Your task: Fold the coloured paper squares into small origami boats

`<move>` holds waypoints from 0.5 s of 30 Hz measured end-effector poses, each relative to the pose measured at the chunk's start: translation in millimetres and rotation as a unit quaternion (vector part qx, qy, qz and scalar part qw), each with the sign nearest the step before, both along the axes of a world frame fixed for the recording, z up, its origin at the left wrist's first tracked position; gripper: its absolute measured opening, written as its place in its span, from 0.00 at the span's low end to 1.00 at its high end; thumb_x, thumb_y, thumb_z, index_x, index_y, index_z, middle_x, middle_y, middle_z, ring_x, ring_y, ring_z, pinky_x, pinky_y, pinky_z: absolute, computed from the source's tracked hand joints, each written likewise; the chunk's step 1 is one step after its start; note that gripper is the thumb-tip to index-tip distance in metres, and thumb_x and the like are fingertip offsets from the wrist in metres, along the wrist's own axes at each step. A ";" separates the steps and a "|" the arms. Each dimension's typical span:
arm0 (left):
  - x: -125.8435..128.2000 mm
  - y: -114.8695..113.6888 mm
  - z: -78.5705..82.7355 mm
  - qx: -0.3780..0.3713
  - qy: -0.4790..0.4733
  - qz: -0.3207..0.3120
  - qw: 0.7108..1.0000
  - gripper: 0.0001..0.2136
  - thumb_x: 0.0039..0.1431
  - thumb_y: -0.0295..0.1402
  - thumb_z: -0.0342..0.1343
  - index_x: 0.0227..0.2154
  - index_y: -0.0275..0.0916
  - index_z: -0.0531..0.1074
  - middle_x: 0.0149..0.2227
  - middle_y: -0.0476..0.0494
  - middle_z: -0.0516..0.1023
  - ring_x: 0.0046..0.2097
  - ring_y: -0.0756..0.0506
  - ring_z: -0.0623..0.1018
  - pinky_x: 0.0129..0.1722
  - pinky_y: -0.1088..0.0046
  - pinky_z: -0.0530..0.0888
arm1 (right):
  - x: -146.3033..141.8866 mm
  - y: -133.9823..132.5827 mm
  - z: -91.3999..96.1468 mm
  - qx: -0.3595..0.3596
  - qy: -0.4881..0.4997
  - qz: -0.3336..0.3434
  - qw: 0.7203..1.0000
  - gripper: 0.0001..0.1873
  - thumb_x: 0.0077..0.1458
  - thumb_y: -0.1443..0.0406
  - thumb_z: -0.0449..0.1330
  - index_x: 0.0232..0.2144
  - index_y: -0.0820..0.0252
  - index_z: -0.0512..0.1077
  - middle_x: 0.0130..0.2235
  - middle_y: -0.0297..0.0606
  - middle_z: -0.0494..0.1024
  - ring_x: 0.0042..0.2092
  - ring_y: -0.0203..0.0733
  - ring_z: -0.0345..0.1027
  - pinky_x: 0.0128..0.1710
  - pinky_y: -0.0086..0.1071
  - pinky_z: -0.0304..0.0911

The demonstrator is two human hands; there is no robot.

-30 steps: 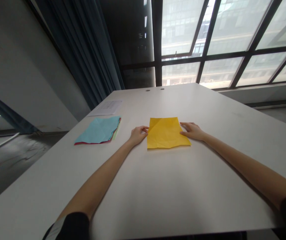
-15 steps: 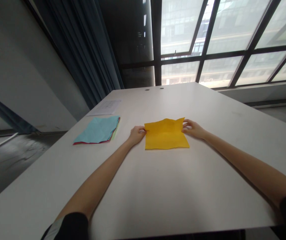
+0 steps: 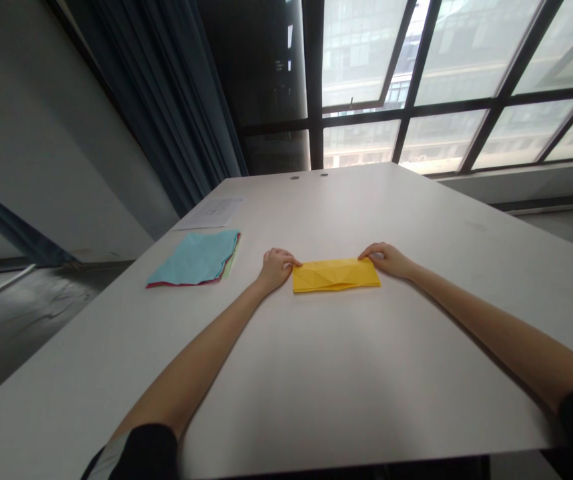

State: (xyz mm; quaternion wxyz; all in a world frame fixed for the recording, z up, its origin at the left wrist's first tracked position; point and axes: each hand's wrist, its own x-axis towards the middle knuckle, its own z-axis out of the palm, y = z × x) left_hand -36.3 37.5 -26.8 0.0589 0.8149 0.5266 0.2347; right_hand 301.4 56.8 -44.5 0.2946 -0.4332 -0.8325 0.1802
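A yellow cloth [image 3: 336,276] lies on the white table in front of me, folded over into a narrow strip with its long sides running left to right. Diagonal creases cross its upper layer, and the near edge gapes slightly. My left hand [image 3: 277,268] is closed at the far left corner, thumb and fingertips on the fold. At the far right corner my right hand [image 3: 387,259] grips the fold in the same way, fingers bent. To the left of my left hand rests a stack of cloths, with a light blue cloth [image 3: 196,257] on top and red and green edges showing beneath.
Behind the stack, a printed white sheet of paper [image 3: 213,213] lies near the left edge of the white table [image 3: 316,373]. Two round dark grommets sit at the far end. A blue curtain [image 3: 166,100] and windows [image 3: 361,67] stand beyond.
The yellow cloth was held with its far edge raised, showing a taller face; now it is folded over flat into a strip. Both hands have shifted slightly onto its far corners.
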 end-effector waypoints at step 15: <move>38.4 -25.1 19.9 0.065 0.157 -0.010 0.985 0.15 0.56 0.40 0.48 0.39 0.38 0.73 0.41 0.40 0.75 0.46 0.41 0.68 0.47 0.61 0.63 | -36.7 -17.8 25.8 0.075 -0.180 0.007 0.981 0.18 0.57 0.63 0.46 0.41 0.60 0.73 0.43 0.42 0.75 0.46 0.46 0.65 0.49 0.41 0.59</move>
